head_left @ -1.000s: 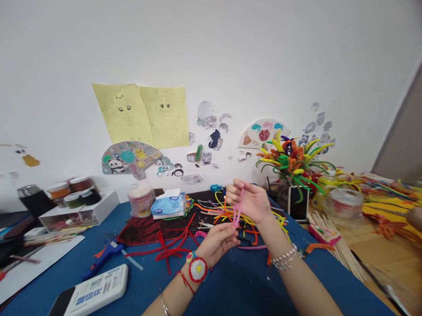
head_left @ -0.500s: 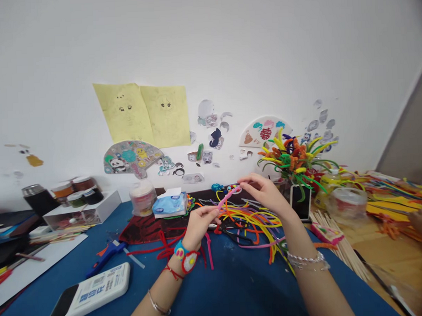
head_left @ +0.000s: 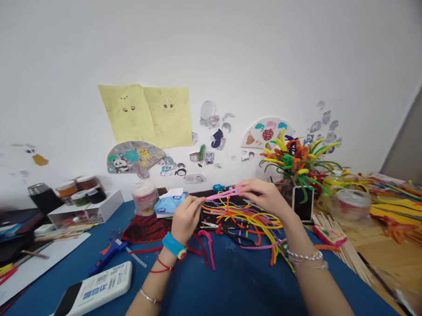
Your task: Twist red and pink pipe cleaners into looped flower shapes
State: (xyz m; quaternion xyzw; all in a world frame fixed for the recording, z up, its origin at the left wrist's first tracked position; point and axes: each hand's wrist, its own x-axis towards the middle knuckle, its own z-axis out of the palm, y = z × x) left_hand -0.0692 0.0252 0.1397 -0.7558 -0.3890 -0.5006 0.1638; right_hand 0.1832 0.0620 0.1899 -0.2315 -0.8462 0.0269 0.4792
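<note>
A pink pipe cleaner [head_left: 221, 195], which looks doubled, is stretched between my two hands above the table. My left hand [head_left: 187, 217] pinches one end, with the back of the hand toward me hiding most of the fingertips. At the other end, my right hand [head_left: 265, 197] grips it between thumb and fingers. Below the hands lies a loose pile of yellow, orange and purple pipe cleaners [head_left: 259, 221]. Scissors [head_left: 235, 236] lie at its near side. A darker pink pipe cleaner [head_left: 211, 253] with a hooked top is just right of my left wrist.
A tissue pack [head_left: 171, 204] and a lidded tub [head_left: 144, 198] stand behind my left hand. Left are a blue glue gun [head_left: 108, 255] and a white device [head_left: 93, 293]. A pipe-cleaner bouquet [head_left: 293, 156], a phone [head_left: 303, 203] and wooden sticks [head_left: 344, 245] are right.
My left hand has moved left and up, turning its back toward me. The pink pipe cleaner now runs nearly level and shows a longer span. My right hand has dropped slightly.
</note>
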